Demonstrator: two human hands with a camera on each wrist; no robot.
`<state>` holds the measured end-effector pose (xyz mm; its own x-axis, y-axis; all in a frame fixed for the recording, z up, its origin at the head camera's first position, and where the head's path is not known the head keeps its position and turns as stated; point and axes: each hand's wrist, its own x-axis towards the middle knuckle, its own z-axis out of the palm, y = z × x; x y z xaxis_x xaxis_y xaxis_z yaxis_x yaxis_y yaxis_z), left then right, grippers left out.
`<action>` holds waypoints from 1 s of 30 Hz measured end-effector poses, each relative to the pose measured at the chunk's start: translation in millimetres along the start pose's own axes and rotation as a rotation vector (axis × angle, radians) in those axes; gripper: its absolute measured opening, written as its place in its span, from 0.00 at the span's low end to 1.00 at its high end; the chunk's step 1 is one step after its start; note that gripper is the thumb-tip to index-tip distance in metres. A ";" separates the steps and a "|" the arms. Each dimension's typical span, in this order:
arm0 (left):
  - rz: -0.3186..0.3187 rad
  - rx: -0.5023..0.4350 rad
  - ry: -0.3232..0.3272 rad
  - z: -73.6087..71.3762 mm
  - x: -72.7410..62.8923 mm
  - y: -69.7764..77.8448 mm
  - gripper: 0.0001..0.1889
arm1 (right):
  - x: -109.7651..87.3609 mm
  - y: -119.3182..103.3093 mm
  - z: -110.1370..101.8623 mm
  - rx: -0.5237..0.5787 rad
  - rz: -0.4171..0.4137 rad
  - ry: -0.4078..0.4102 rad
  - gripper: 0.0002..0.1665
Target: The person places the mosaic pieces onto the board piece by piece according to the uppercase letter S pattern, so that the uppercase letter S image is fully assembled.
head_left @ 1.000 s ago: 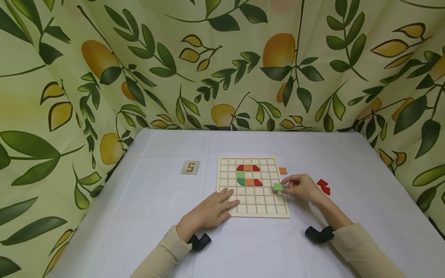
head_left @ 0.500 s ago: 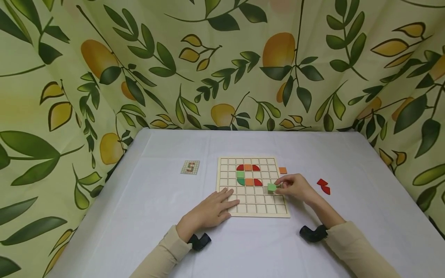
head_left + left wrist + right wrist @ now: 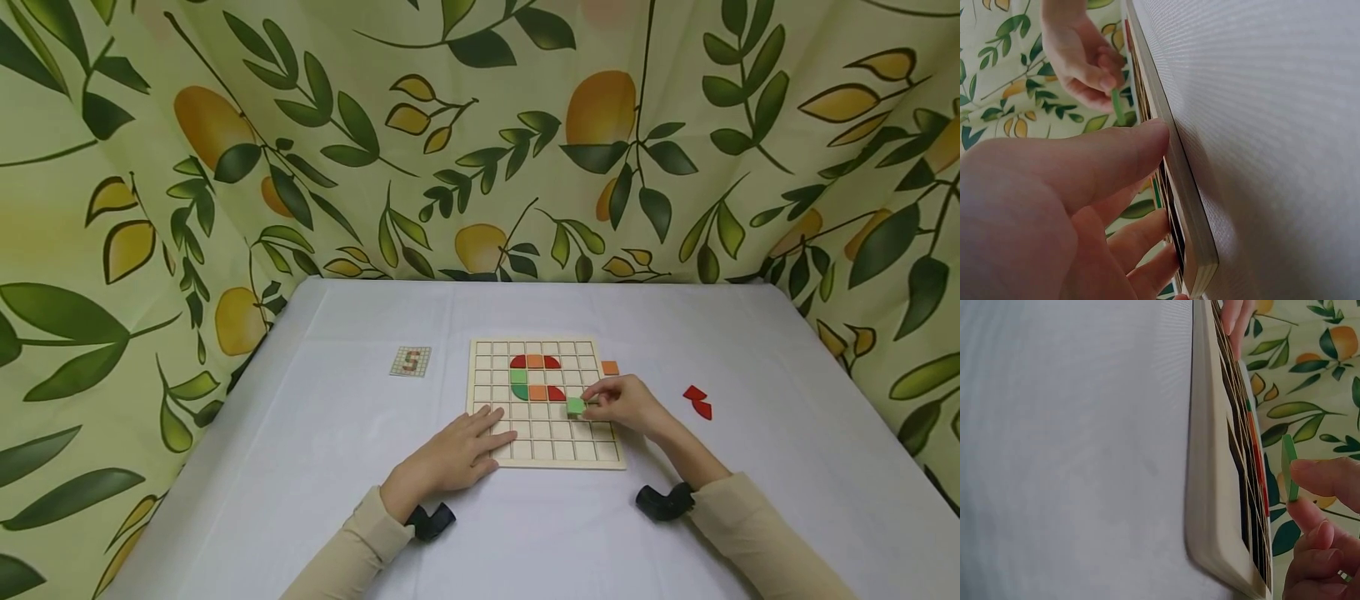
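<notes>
A square wooden grid board (image 3: 555, 450) lies on the white table. Red, orange and green tiles in its upper cells form a C-like curve, among them an orange square tile (image 3: 537, 392). My left hand (image 3: 448, 454) rests on the board's lower left corner with fingers spread. Between thumb and fingertips, my right hand (image 3: 626, 406) pinches a light green square tile (image 3: 575, 406) by its edge. In the right wrist view this green tile (image 3: 1289, 467) stands on edge, raised above the board's surface.
Left of the board lies a small pattern card (image 3: 410, 362) printed with an S shape. An orange square tile (image 3: 611, 367) sits by the board's right edge. Farther right are red curved-edge tiles (image 3: 702, 409). A patterned curtain (image 3: 480, 142) hangs behind the table.
My right hand has moved left over the board with the green tile, from the board's right edge to near the lower end of the tile curve. My left hand has stayed put.
</notes>
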<state>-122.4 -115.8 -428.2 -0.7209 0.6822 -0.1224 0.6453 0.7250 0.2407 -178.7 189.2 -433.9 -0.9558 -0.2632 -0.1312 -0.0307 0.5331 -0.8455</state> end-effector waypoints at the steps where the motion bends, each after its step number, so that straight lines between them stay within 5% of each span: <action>1: -0.001 -0.001 -0.002 -0.1 -0.2 0.0 0.24 | 0.5 -0.3 0.6 0.001 0.002 -0.001 0.18; 30: -0.016 -0.025 -0.008 -0.9 -0.1 0.4 0.24 | 10.9 -10.4 11.3 -0.059 -0.017 -0.053 0.16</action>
<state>-122.3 -115.6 -427.2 -0.7290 0.6714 -0.1337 0.6271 0.7332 0.2630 -185.5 171.7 -432.4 -0.9383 -0.3138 -0.1455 -0.0656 0.5746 -0.8158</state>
